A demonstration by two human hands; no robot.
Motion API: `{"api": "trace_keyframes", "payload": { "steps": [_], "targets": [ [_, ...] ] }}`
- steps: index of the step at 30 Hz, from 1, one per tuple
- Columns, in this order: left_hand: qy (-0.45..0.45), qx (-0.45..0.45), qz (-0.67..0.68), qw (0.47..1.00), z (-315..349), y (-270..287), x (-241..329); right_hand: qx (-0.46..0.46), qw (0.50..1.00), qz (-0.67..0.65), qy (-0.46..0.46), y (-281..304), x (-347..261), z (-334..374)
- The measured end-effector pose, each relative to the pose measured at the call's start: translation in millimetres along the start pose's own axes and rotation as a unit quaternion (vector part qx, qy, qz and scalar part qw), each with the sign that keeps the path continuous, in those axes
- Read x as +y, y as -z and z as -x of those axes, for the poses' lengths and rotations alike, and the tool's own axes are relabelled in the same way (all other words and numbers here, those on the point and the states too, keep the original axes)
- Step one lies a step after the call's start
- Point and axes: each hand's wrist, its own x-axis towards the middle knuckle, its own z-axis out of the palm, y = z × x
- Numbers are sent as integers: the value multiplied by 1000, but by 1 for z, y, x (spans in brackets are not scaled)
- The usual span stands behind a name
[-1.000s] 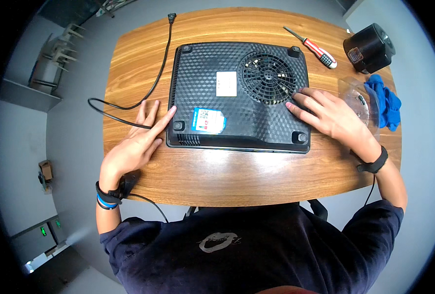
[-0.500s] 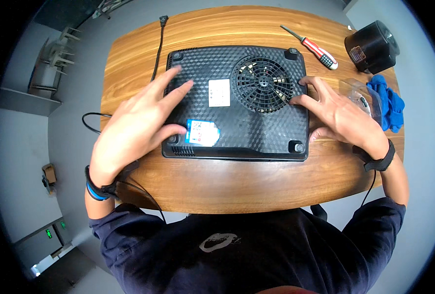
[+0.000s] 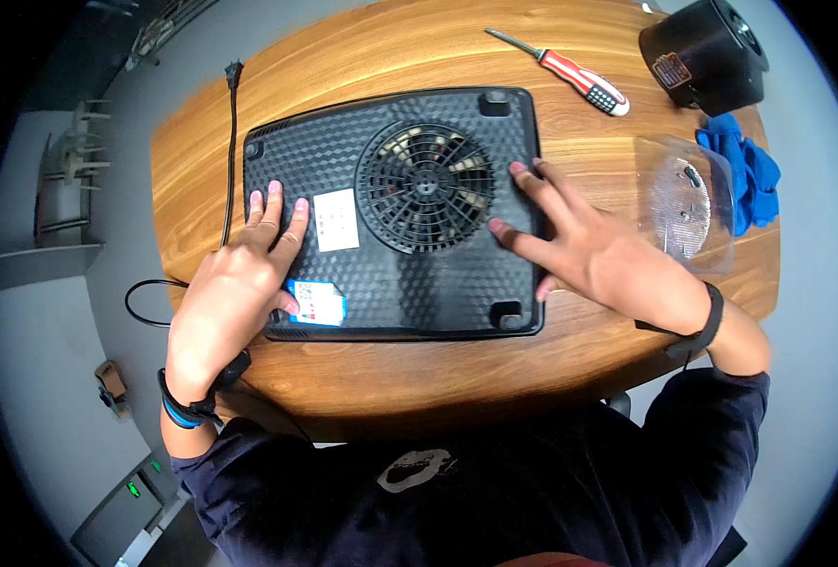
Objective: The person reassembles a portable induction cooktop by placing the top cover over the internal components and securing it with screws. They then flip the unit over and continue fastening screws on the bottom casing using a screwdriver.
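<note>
An induction cooker (image 3: pixel 410 293) lies on the table with its black, patterned underside up. The underside has a round fan grille (image 3: pixel 426 187), a white label (image 3: pixel 336 220) and a blue-and-white sticker (image 3: pixel 316 302). My left hand (image 3: pixel 235 283) rests on the cooker's left part, fingers spread, the thumb by the sticker. At the right edge is my right hand (image 3: pixel 575 236), also open. Two of its fingertips reach over the underside near the grille, and its thumb is beside the edge.
A red-and-white screwdriver (image 3: pixel 584 83) lies beyond the cooker. At the right are a black cylindrical container (image 3: pixel 702 61), a blue cloth (image 3: pixel 745 180) and a clear plastic tray (image 3: pixel 688 213) with small dark pieces. A black power cord (image 3: pixel 232 151) runs along the left.
The view has shifted and turned, so the cooker appears farther left. My left hand's fingers now lie flatter and closer to the label. My right hand remains at the right edge.
</note>
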Motion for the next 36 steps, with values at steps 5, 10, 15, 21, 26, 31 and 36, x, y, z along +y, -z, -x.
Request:
{"api": "trace_keyframes", "payload": {
  "steps": [5,10,15,21,26,31,36],
  "targets": [
    [47,14,-108,993,-11,-9,15,50,993,103,25,-28,1,7],
    [-6,-19,-302,953,-33,-5,50,35,998,-19,44,-20,15,16],
    [43,-101,-95,989,-34,18,66,42,996,-31,-76,44,48,64],
    [76,-84,-55,992,-38,14,80,57,972,52,-224,58,113,152],
    [66,-53,-65,994,-33,0,76,14,955,6,-296,46,135,159],
    [75,-36,-60,995,-32,-6,71,-37,947,22,-320,40,141,150],
    [57,-21,-102,993,-36,-7,74,-55,936,36,-345,48,131,145]
  ]
}}
